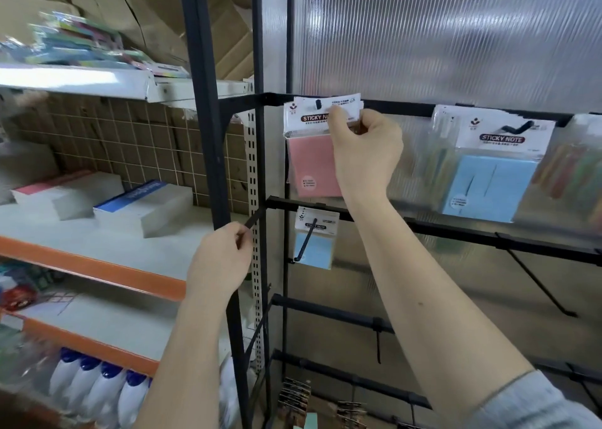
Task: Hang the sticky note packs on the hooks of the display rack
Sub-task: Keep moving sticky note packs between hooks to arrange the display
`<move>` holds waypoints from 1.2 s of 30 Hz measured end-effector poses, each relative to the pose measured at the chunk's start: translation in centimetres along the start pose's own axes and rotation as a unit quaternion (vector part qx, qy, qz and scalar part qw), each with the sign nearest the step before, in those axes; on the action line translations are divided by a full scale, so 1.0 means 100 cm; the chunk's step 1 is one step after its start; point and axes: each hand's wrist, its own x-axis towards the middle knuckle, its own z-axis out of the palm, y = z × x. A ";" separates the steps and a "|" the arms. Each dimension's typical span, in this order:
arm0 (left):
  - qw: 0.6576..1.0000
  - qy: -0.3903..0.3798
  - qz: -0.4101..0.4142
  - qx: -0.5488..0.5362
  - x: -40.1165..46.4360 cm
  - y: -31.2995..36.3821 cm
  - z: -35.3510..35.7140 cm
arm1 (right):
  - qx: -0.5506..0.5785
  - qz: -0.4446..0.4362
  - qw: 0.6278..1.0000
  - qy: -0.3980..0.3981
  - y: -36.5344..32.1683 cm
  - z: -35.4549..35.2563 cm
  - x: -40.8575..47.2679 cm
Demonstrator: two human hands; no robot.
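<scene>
Currently the right hand point(365, 148) pinches the pink pack point(312, 161) on its upper-centre hook point(318, 104); blue packs point(488, 181) hang already. Left hand point(221, 259) pinches an empty hook point(252, 221); lower hooks remain unfilled.

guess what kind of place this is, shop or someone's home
Most likely a stationery shop or its stockroom. Retail-packed sticky note packs hang on the hooks of a black display rack, boxed goods sit on orange-edged shelving, and flattened cardboard cartons are stacked above.
</scene>
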 end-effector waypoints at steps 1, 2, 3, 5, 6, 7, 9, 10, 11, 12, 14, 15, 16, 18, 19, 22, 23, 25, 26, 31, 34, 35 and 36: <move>1.000 -0.002 0.002 0.002 0.000 -0.001 0.000 | -0.006 0.001 1.000 0.002 0.000 0.000 -0.001; 1.000 -0.003 0.004 0.004 0.001 -0.001 0.000 | -0.009 0.005 1.000 0.005 0.001 0.001 0.000; 1.000 -0.003 0.006 0.005 0.001 -0.001 0.000 | -0.011 0.010 1.000 0.007 0.002 0.002 0.000; 1.000 -0.003 0.011 0.003 0.001 -0.002 -0.001 | -0.017 0.020 1.000 0.009 0.005 0.003 0.000; 1.000 -0.005 0.013 0.001 0.001 -0.003 -0.001 | -0.023 0.024 0.999 0.010 0.007 0.003 0.000; 1.000 -0.008 0.016 0.000 0.000 -0.003 -0.001 | -0.031 0.029 0.999 0.010 0.009 0.003 0.001; 1.000 -0.012 0.021 -0.002 -0.004 -0.003 -0.001 | -0.054 0.040 0.998 0.011 0.012 0.003 0.003; 1.000 -0.013 0.024 -0.002 -0.005 -0.004 -0.002 | -0.068 0.045 0.997 0.011 0.012 0.003 0.005; 1.000 -0.013 0.027 -0.003 -0.008 -0.004 -0.002 | -0.084 0.051 0.995 0.010 0.011 0.003 0.006; 0.999 -0.013 0.029 -0.004 -0.009 -0.004 -0.002 | -0.098 0.057 0.994 0.007 0.011 0.004 0.009; 0.999 -0.013 0.032 -0.007 -0.013 -0.002 -0.004 | -0.116 0.059 0.991 0.004 0.010 0.004 0.012; 0.999 -0.013 0.034 -0.009 -0.015 -0.002 -0.005 | -0.119 0.057 0.991 0.003 0.011 0.004 0.013; 0.999 -0.013 0.035 -0.011 -0.018 -0.001 -0.006 | -0.116 0.054 0.992 0.003 0.012 0.003 0.013; 0.999 -0.015 0.038 -0.016 -0.023 0.001 -0.008 | -0.108 0.056 0.993 0.004 0.012 -0.002 0.013; 0.999 -0.015 0.037 -0.018 -0.027 0.001 -0.009 | -0.105 0.058 0.993 0.008 0.013 -0.006 0.011; 0.999 -0.017 0.031 -0.024 -0.040 0.003 -0.013 | -0.111 0.065 0.992 0.016 0.015 -0.022 0.003; 0.999 -0.017 0.032 -0.026 -0.046 0.003 -0.014 | -0.115 0.067 0.991 0.015 0.016 -0.028 -0.002; 0.999 -0.016 0.028 -0.033 -0.057 0.002 -0.017 | -0.125 0.069 0.990 0.004 0.020 -0.041 -0.013; 0.999 -0.016 0.024 -0.032 -0.063 0.002 -0.018 | -0.126 0.069 0.990 -0.004 0.022 -0.047 -0.020; 0.999 -0.023 0.010 -0.030 -0.085 0.001 -0.021 | -0.139 0.089 0.986 -0.035 0.039 -0.072 -0.051; 0.999 -0.030 0.011 -0.026 -0.092 0.002 -0.021 | -0.154 0.107 0.981 -0.053 0.048 -0.079 -0.064; 0.999 -0.032 0.013 -0.028 -0.092 0.001 -0.022 | -0.156 0.116 0.979 -0.060 0.051 -0.080 -0.068; 0.999 -0.032 0.012 -0.031 -0.091 0.000 -0.022 | -0.161 0.122 0.977 -0.069 0.054 -0.080 -0.071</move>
